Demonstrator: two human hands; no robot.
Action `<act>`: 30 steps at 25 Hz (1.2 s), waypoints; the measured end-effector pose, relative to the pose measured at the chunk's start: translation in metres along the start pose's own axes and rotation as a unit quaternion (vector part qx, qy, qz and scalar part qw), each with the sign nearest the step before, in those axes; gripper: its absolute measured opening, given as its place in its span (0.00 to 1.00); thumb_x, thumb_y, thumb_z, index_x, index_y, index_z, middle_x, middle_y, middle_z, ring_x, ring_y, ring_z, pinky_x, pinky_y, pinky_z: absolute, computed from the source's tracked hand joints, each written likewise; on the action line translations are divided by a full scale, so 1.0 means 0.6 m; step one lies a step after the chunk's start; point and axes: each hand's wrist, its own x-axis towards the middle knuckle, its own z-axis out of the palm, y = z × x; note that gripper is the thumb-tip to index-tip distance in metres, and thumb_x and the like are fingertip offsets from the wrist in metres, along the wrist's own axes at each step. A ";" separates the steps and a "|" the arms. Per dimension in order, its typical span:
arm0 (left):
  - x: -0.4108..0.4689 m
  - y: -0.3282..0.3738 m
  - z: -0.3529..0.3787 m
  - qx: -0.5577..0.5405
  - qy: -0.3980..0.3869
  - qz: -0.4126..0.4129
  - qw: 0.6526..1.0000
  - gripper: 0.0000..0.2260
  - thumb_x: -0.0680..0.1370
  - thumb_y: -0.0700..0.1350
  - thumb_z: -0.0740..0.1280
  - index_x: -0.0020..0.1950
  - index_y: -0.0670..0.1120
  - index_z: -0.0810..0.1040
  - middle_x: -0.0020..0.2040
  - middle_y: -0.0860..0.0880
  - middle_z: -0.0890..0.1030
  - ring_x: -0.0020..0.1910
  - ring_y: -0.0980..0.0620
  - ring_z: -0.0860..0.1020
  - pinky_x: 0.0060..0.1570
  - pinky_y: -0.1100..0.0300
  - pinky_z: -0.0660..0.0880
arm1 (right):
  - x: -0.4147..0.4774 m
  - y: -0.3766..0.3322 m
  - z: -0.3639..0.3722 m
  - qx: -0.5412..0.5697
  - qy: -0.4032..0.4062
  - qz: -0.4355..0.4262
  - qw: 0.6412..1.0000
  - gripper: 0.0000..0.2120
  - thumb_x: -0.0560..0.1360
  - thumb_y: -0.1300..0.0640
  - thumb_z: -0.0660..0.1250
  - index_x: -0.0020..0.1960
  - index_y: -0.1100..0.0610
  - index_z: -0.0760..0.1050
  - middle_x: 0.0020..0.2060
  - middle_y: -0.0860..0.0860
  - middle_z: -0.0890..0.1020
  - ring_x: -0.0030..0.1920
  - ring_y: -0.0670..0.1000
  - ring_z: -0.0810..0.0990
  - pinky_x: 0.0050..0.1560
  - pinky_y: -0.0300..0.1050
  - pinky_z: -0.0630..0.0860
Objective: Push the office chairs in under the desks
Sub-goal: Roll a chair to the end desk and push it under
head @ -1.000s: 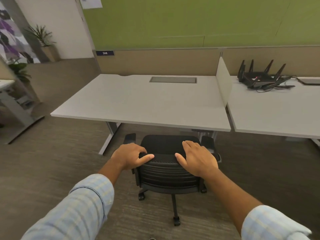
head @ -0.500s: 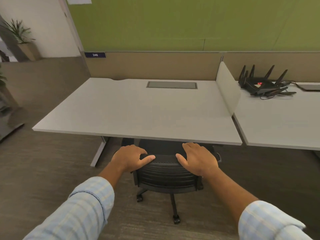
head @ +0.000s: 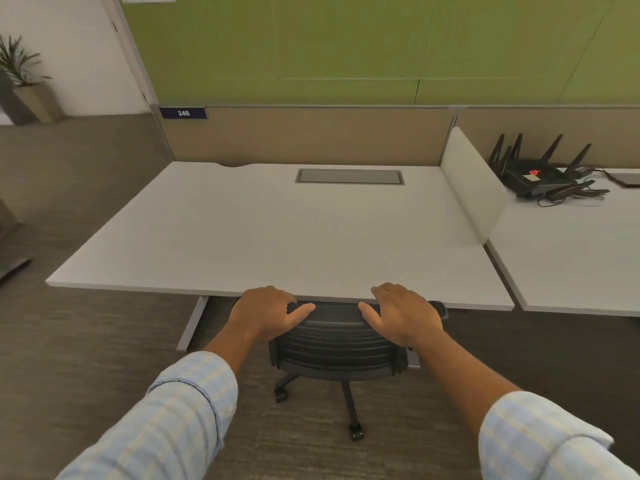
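Note:
A black office chair (head: pixel 337 344) stands at the front edge of a white desk (head: pixel 277 230). Its seat and armrests are hidden under the desktop; only the ribbed backrest, the base legs and casters show. My left hand (head: pixel 265 315) grips the top left of the backrest, fingers curled over the rim and thumb on the back face. My right hand (head: pixel 403 315) grips the top right the same way. The backrest's top rim sits right at the desk edge.
A second white desk (head: pixel 568 258) adjoins on the right behind a low divider panel (head: pixel 474 188), with a black router (head: pixel 540 174) and cables on it. Tan partition and green wall run behind. A desk leg (head: pixel 194 323) stands left of the chair. Carpet lies all around.
The chair has rolled forward with both hands on its backrest; its seat and armrests have gone under the desktop. The view has moved closer to the desk.

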 end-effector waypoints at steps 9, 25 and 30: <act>0.039 -0.038 0.007 0.015 -0.006 0.002 1.000 0.45 0.74 0.82 0.35 0.42 0.55 0.83 0.33 0.56 0.80 0.33 0.55 0.78 0.33 0.58 0.72 | 0.053 0.000 0.019 0.006 0.016 0.007 1.000 0.40 0.79 0.27 0.41 0.61 0.54 0.79 0.52 0.51 0.83 0.48 0.53 0.81 0.50 0.54 0.82; -0.002 0.088 0.013 -0.001 0.091 -0.002 0.996 0.38 0.84 0.73 0.45 0.68 0.47 0.81 0.61 0.48 0.84 0.61 0.45 0.80 0.65 0.45 0.74 | -0.085 0.015 0.028 -0.010 0.068 0.033 0.997 0.40 0.85 0.30 0.41 0.86 0.56 0.49 0.86 0.54 0.55 0.85 0.56 0.50 0.84 0.56 0.41; -0.037 0.233 0.027 0.021 0.054 0.026 0.998 0.43 0.84 0.72 0.43 0.86 0.42 0.64 0.85 0.41 0.66 0.85 0.41 0.62 0.85 0.40 0.57 | -0.212 0.071 0.026 0.003 0.062 0.075 0.995 0.41 0.85 0.31 0.41 0.86 0.56 0.38 0.86 0.54 0.43 0.85 0.55 0.40 0.83 0.53 0.36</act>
